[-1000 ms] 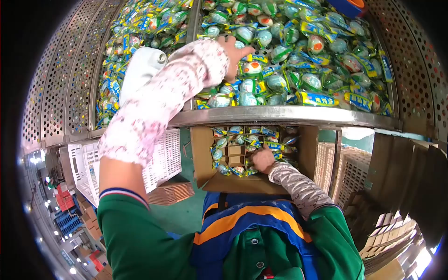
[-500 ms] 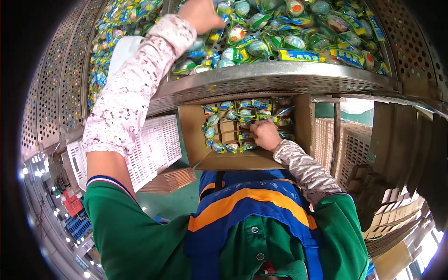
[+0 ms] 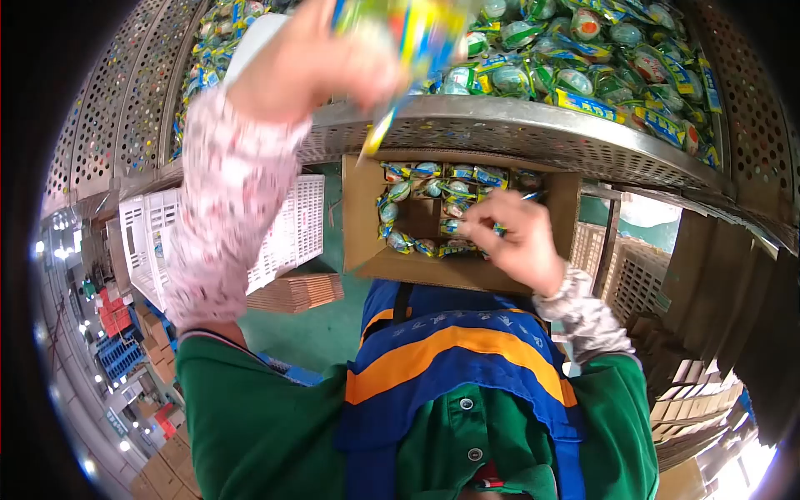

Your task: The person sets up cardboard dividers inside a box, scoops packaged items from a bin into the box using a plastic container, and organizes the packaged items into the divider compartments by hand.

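My left hand (image 3: 333, 71) is raised in front of the metal tray and closed around blue-and-yellow wrapped round packets (image 3: 408, 37), blurred by motion; how many cannot be made out. A long yellow-and-blue wrapper end hangs below the fingers. Over the right half of an open cardboard box (image 3: 364, 225) is my right hand (image 3: 521, 237), its fingers loosely bent and apart, with nothing visible in them. Similar wrapped packets (image 3: 389, 212) line the inside of the box in divided compartments, and bare brown cardboard shows left of its middle. My right hand hides part of the right side.
Beyond the box, a perforated metal tray (image 3: 500, 112) holds a heap of the same packets (image 3: 575, 79). A white plastic crate (image 3: 292, 221) and flat cardboard stack (image 3: 296, 293) stand left. More cardboard (image 3: 700, 250) and pale crates (image 3: 637, 258) are at right.
My left hand has come back from the heap towards me, now carrying wrapped packets. My right hand has lifted from the packets in the box, and its fingers have loosened. The view has shifted slightly.
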`<state>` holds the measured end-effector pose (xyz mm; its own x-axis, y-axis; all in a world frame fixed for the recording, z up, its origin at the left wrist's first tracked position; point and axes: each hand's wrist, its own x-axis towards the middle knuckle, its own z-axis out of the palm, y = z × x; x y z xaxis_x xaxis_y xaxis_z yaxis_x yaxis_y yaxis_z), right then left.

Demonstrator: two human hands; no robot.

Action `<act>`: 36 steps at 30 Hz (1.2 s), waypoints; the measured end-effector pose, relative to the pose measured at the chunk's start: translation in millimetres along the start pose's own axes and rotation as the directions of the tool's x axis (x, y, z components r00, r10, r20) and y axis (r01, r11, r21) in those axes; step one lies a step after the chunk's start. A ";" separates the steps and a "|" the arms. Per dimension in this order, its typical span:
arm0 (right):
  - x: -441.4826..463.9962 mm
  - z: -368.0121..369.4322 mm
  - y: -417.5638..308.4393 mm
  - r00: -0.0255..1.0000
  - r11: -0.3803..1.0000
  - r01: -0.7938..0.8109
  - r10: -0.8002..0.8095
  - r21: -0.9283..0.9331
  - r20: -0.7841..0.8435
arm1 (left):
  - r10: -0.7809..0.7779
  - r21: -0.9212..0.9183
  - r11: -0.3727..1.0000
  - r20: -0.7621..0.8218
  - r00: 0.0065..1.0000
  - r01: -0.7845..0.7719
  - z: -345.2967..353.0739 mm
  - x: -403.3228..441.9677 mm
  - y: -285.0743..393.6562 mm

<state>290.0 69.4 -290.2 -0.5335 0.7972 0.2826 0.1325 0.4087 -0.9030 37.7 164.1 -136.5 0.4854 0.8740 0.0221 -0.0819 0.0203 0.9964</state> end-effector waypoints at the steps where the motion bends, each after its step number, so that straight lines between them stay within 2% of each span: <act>1: 18.5 -15.3 -20.6 0.998 0.999 0.043 -0.041 0.033 -0.039 | 0.002 -0.004 1.000 0.081 0.997 -0.001 2.6 -19.1 -11.5; 3: 59.2 -45.2 -45.2 0.979 0.982 0.185 -0.187 -0.027 -0.085 | -0.047 0.006 0.999 0.186 0.981 0.047 10.0 -55.0 -34.6; 5: 99.6 -60.0 -52.0 0.982 0.984 0.133 -0.148 -0.119 -0.122 | -0.308 -0.080 0.944 0.142 0.941 0.321 27.7 -88.4 -66.1; 7: 149.2 -66.3 -41.9 0.977 0.931 0.199 -0.214 -0.306 -0.016 | -0.610 -0.067 0.788 0.052 0.791 0.612 42.0 -109.2 -104.0; 8: 171.3 -63.2 -32.3 0.990 0.904 0.140 -0.118 -0.403 0.078 | -0.649 -0.171 0.736 0.094 0.755 0.655 40.5 -123.2 -143.0; 10: 196.0 -55.1 -22.1 0.966 0.802 0.140 0.017 -0.581 0.256 | -0.653 -0.197 0.725 0.110 0.749 0.660 38.3 -139.0 -209.1; 12: 212.9 -41.1 -8.4 0.915 0.712 0.190 0.122 -0.676 0.385 | -0.701 0.030 0.712 -0.031 0.713 0.702 41.4 -151.2 -268.5; 13: 217.1 -35.3 3.8 0.914 0.688 0.263 0.048 -0.676 0.403 | -0.636 0.272 0.716 -0.125 0.762 0.642 43.5 -158.3 -303.2; 14: 221.2 -29.4 16.0 0.908 0.656 0.332 -0.027 -0.678 0.418 | -0.545 0.499 0.660 -0.196 0.815 0.561 47.3 -159.7 -325.9; 15: 241.0 -19.8 22.8 0.834 0.627 0.378 0.089 -0.681 0.545 | -0.709 0.548 0.442 -0.272 0.650 0.711 53.1 -148.1 -317.3; 17: 247.8 -10.9 26.9 0.771 0.640 0.314 0.260 -0.702 0.581 | -0.709 0.520 0.422 -0.321 0.628 0.742 60.2 -143.3 -323.1; 18: 247.5 -11.0 23.7 0.766 0.641 0.319 0.259 -0.698 0.589 | -0.710 0.500 0.394 -0.367 0.601 0.771 61.0 -143.5 -326.0; 19: 248.1 -13.7 20.0 0.810 0.681 0.232 0.261 -0.695 0.526 | -0.685 0.514 0.439 -0.339 0.645 0.737 58.4 -146.7 -334.0; 20: 242.9 -15.9 15.4 0.847 0.719 0.137 0.272 -0.682 0.457 | -0.695 0.511 0.432 -0.338 0.635 0.744 59.1 -155.3 -342.2; 22: 226.3 -13.9 26.1 0.927 0.728 0.252 0.008 -0.638 0.375 | -0.518 0.219 0.726 -0.450 0.728 0.652 52.7 -164.4 -360.5; 24: 239.3 -1.4 35.8 0.946 0.624 0.232 0.034 -0.746 0.324 | -0.525 -0.080 0.802 -0.565 0.636 0.591 46.8 -163.5 -365.0; 26: 254.6 7.4 56.3 0.962 0.562 0.221 0.011 -0.797 0.274 | -0.484 0.205 0.705 -0.561 0.671 0.679 48.2 -159.0 -341.8; 27: 265.1 6.9 66.1 0.955 0.621 0.215 0.028 -0.754 0.296 | -0.489 0.203 0.704 -0.557 0.671 0.681 50.1 -159.7 -339.2; 28: 270.5 7.5 76.0 0.947 0.677 0.207 0.042 -0.707 0.317 | -0.458 0.392 0.632 -0.506 0.730 0.668 50.5 -160.9 -337.2; 29: 269.6 1.3 74.7 0.962 0.731 0.136 0.065 -0.669 0.266 | -0.437 0.566 0.541 -0.443 0.783 0.622 50.4 -162.7 -336.1; 30: 266.8 -8.9 66.4 0.962 0.730 0.134 0.067 -0.670 0.266 | -0.437 0.565 0.542 -0.441 0.784 0.621 49.6 -165.4 -338.7; 31: 263.8 -20.5 57.2 0.958 0.790 0.148 0.035 -0.595 0.285 | -0.442 0.631 0.510 -0.391 0.807 0.585 49.0 -168.0 -344.1; 33: 274.4 -23.8 58.9 0.960 0.826 0.047 0.117 -0.561 0.254 | -0.431 0.702 0.480 -0.334 0.839 0.526 46.7 -162.8 -345.6; 34: 278.5 -24.1 61.8 0.958 0.825 0.050 0.119 -0.563 0.260 | -0.430 0.697 0.485 -0.336 0.838 0.528 44.8 -157.9 -348.1; 35: 281.6 -25.4 64.7 0.988 0.921 0.022 0.040 -0.390 0.152 | -0.426 0.744 0.423 -0.340 0.838 0.517 44.1 -147.5 -343.7; 36: 282.8 -29.4 52.4 0.981 0.981 -0.104 0.129 -0.165 0.145 | -0.423 0.787 0.355 -0.345 0.838 0.504 43.1 -137.4 -338.3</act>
<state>170.7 329.3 -248.1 -0.6274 0.7703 0.1141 0.3232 0.3909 -0.8618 36.3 16.2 -473.1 0.1408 0.8911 -0.4314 0.9008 0.0655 0.4293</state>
